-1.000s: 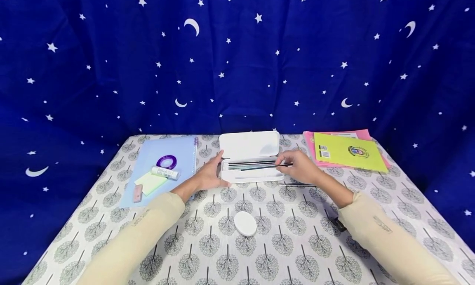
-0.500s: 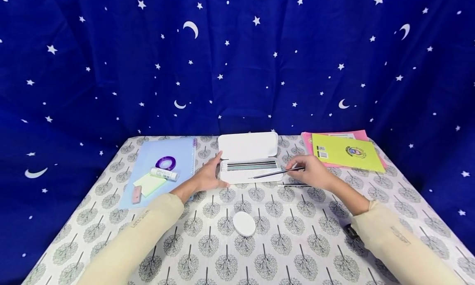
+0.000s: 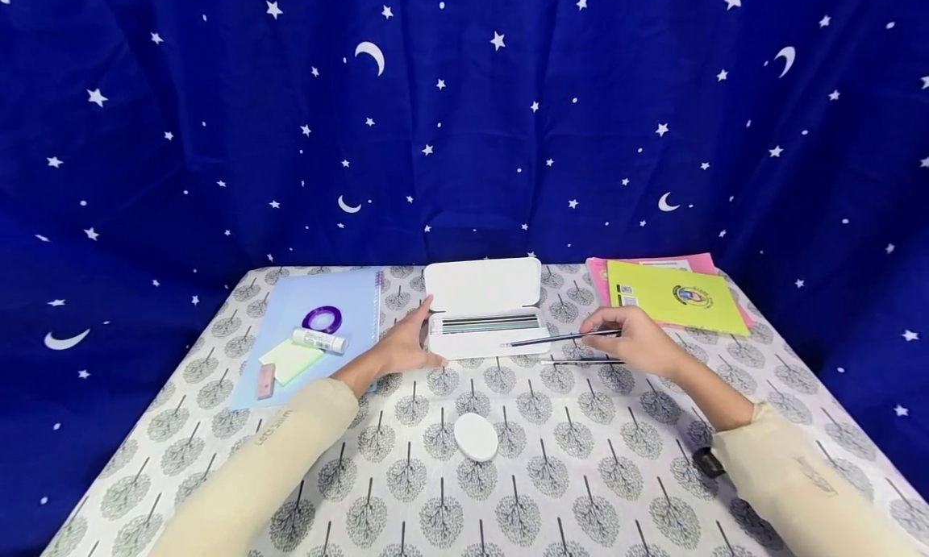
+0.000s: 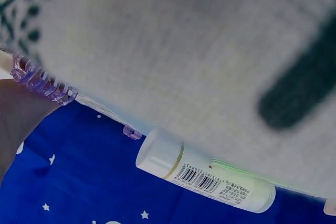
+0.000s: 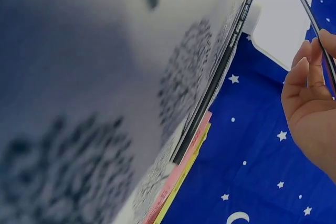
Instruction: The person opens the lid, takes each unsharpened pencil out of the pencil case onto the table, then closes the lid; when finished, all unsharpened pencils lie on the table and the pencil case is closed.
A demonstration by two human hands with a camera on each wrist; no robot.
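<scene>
A white pencil case (image 3: 453,346) lies with its lid (image 3: 482,284) raised, several dark and green pencils (image 3: 490,323) side by side inside. My left hand (image 3: 403,343) holds the case's left end, fingers at the back corner and thumb at the front. My right hand (image 3: 633,341) pinches a dark pencil (image 3: 559,338) between thumb and fingers, right of the case. Its pale tip points left, over the case's front part. Another dark pencil (image 3: 586,362) lies on the cloth just below, also showing as a black pencil (image 5: 218,72) in the right wrist view.
A blue spiral notebook (image 3: 319,289) at left carries a purple tape roll (image 3: 322,319), a glue stick (image 3: 319,340), a pale green note pad (image 3: 289,359) and a pink eraser (image 3: 265,381). A white oval object (image 3: 476,437) lies in front. Yellow (image 3: 675,295) and pink books (image 3: 598,275) lie back right.
My right hand has moved right, drawing the pinched pencil away from the row in the case. The left hand stays on the case's left end.
</scene>
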